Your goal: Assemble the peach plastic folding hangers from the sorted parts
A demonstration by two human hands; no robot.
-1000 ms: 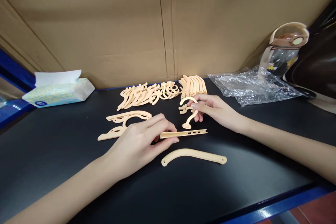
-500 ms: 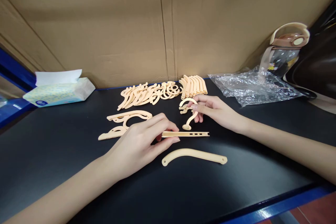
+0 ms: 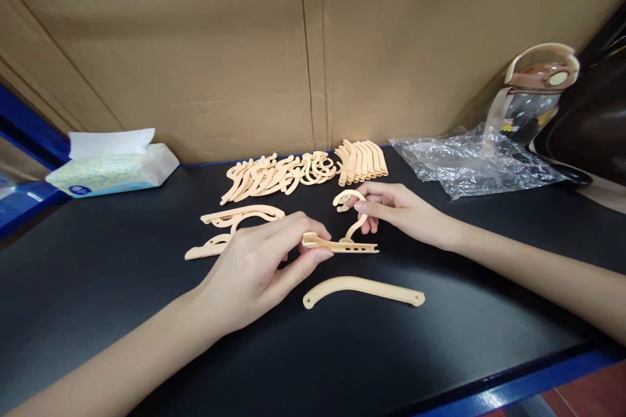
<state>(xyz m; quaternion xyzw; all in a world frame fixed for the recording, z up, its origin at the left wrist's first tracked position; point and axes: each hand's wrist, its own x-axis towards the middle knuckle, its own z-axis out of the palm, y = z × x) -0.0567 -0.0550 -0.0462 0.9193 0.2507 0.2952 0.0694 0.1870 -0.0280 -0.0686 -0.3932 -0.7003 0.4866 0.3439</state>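
By the left hand (image 3: pixel 267 260) a slotted bar (image 3: pixel 342 247) is pinched at its left end, seemingly to leave the slots exposed; by the right hand (image 3: pixel 394 208) a hook (image 3: pixel 357 226) is gripped at its curve, its lower end at the bar's far edge. Loose pieces (image 3: pixel 254 176) are spread far across the dark surface (image 3: pixel 469 313), before cardboard (image 3: pixel 220 52), between a tissue pack (image 3: pixel 115 169) at left and a plastic bag (image 3: pixel 440 163) at right.
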